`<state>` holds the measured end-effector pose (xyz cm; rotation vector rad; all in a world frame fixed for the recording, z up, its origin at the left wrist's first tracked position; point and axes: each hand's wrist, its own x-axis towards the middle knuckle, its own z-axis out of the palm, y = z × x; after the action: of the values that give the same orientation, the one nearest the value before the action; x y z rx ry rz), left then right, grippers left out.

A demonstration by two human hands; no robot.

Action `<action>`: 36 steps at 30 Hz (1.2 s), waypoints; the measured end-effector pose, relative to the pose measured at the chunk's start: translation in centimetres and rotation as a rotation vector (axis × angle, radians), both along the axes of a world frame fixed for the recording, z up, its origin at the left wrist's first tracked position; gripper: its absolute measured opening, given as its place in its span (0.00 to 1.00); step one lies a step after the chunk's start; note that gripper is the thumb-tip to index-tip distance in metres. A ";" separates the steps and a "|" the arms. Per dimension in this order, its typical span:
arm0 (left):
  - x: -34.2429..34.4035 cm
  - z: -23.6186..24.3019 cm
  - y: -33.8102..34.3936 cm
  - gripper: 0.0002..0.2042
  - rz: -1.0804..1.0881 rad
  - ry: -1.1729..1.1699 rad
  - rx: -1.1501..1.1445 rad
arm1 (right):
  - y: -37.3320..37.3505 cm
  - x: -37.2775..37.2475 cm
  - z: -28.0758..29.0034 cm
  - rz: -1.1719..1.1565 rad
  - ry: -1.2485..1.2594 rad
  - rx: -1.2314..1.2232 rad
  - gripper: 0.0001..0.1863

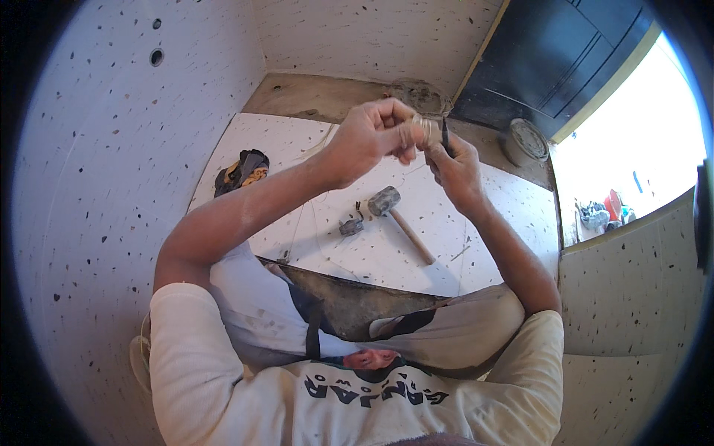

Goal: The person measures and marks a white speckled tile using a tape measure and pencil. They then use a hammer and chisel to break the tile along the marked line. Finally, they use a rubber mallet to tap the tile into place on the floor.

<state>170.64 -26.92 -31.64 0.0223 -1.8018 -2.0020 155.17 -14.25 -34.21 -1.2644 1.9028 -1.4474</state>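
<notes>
Left hand (pixel 375 137) is narrowly pinching a pale wound bundle (pixel 428 131); right hand (pixel 457 171) is clasping a dark slim tool (pixel 445 136) against its right side, bundle hovering above white floor (pixel 506 230), toward far edge

White walls (pixel 111 149) flecked with dark specks surround a similarly speckled floor (pixel 509 215) edged by a bare brown strip (pixel 297 97); a dark door (pixel 550 59) adjoins a bright opening (pixel 643 137).

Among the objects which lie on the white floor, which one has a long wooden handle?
The mallet, with a blocky grey head. The small grey device beside it and the dark bundle farther left show no such handle.
</notes>
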 end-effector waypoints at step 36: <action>1.1 0.1 -1.1 0.11 0.528 -0.060 -0.663 | 1.5 2.8 1.6 0.189 0.037 0.145 0.11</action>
<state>171.75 -27.97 -31.52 0.3175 -2.1318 -1.0090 157.96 -12.73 -32.57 -1.3685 1.8206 -1.1769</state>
